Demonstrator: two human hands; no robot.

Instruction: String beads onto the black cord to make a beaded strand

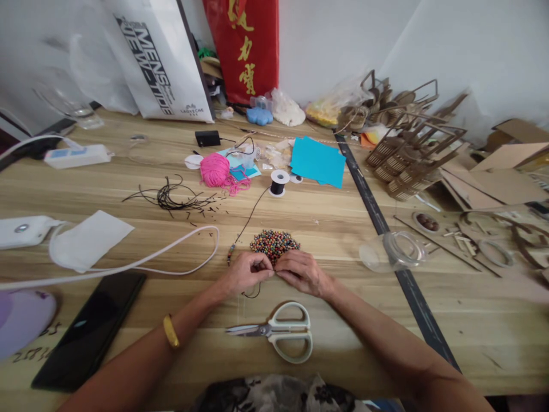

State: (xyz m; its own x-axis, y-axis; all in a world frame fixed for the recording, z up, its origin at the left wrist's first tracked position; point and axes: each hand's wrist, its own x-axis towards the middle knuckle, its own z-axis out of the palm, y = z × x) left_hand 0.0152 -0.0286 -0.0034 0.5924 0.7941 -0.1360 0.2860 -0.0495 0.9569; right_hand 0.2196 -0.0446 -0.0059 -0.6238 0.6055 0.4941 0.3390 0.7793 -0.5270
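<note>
A pile of small multicoloured beads (274,245) lies on the wooden table just beyond my fingertips. My left hand (249,272) pinches a thin black cord (251,219), whose loose end curls out below the fingers. From that hand the cord runs past a few threaded beads (231,252) up to a white spool of black cord (278,183). My right hand (302,273) is closed, its fingertips meeting those of my left at the near edge of the pile. Whatever sits between the right fingertips is too small to make out. White-handled scissors (289,332) lie nearer to me.
Cut black cord pieces (171,197) and pink yarn (215,170) lie farther back, with blue sheets (318,162) to their right. A white cable (171,243) and a black phone (90,329) are at left. Clear plastic jars (392,252) and small brown baskets (401,160) stand at right.
</note>
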